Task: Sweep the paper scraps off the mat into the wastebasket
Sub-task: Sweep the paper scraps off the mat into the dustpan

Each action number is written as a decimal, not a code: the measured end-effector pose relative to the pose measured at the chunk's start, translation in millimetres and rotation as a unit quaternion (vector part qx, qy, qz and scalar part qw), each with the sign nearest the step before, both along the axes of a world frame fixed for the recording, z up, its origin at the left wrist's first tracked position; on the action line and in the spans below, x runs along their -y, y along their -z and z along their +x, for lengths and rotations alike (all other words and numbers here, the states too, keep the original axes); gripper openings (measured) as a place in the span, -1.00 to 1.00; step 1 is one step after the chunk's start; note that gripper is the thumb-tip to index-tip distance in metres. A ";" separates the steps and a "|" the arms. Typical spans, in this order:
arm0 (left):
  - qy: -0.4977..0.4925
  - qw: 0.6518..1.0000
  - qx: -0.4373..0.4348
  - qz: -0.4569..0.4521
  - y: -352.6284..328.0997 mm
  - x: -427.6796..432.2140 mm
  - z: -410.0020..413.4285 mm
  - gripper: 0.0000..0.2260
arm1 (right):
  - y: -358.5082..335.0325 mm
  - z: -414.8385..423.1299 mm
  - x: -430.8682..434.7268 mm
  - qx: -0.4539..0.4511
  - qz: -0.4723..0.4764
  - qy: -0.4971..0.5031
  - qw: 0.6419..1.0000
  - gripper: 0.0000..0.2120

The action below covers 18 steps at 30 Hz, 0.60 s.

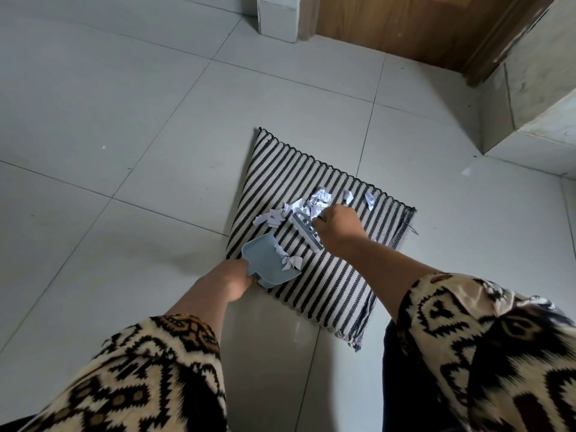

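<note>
Scraps lie on the mat. The main pile is just beyond the right hand and touches the far end of the brush. We see two loose bits further out, past that hand and near the mat's far edge. A few more scraps sit at the dustpan mouth, just ahead of the left hand.

The right hand grips the brush, fingers curled onto it from the side. The brush lies low across the stripes, its far end at the pile. We can't make out the bristles. The left hand grips the dustpan handle, fingers wrapped round it. The pan's open lip rests on the mat edge nearest that hand, and its back end is over the floor. Pan and brush sit between the two hands, near each other but apart.

The mat is striped black and cream and lies flat on grey tiles, with the corner nearest us rumpled. Both forearms are bare and come out of patterned sleeves. Well beyond the hands is a wooden door. A pale ledge lies off past the right hand, with a small white fleck on the floor before it.
</note>
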<state>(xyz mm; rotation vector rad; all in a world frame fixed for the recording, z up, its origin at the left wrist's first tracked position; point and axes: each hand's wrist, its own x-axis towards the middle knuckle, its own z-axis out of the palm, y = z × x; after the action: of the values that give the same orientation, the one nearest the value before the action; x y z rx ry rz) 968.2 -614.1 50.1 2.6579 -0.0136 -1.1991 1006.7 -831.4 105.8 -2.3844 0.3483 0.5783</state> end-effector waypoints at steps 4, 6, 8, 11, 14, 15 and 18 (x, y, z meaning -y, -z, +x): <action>-0.002 1.000 -0.004 -0.003 1.3 -1.0 0.7 -0.73 | 2.8 -5.0 -7.8 -0.044 0.025 -0.026 0.998 -0.72; -0.003 1.000 -0.004 -0.009 1.5 -1.2 0.5 -0.73 | 2.7 -3.2 -9.7 -0.031 0.022 -0.029 0.999 -0.73; -0.003 1.000 -0.001 -0.017 -1.4 -1.2 -0.6 -0.73 | 2.0 0.2 -9.0 -0.005 0.011 -0.021 1.000 -0.74; -0.010 0.999 0.008 -0.033 -10.2 1.2 -1.5 -0.73 | 3.3 7.2 -7.8 0.068 -0.061 -0.030 0.995 -0.72; -0.036 0.997 0.024 -0.056 -18.4 3.5 0.0 -0.74 | 7.0 11.8 -11.9 0.105 -0.093 -0.066 0.988 -0.76; -0.045 0.997 0.027 -0.061 -19.7 3.0 0.4 -0.74 | 8.7 12.3 -15.3 0.103 -0.092 -0.092 0.986 -0.77; -0.063 0.996 0.026 -0.054 -19.3 -0.7 0.3 -0.76 | 11.9 12.1 -27.8 0.116 -0.101 -0.168 0.974 -0.82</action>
<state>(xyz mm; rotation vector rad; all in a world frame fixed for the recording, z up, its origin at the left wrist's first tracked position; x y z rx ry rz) 968.4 -613.4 69.4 2.5534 0.0768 -1.0585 1018.8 -803.6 93.9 -2.6962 -0.1096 0.4214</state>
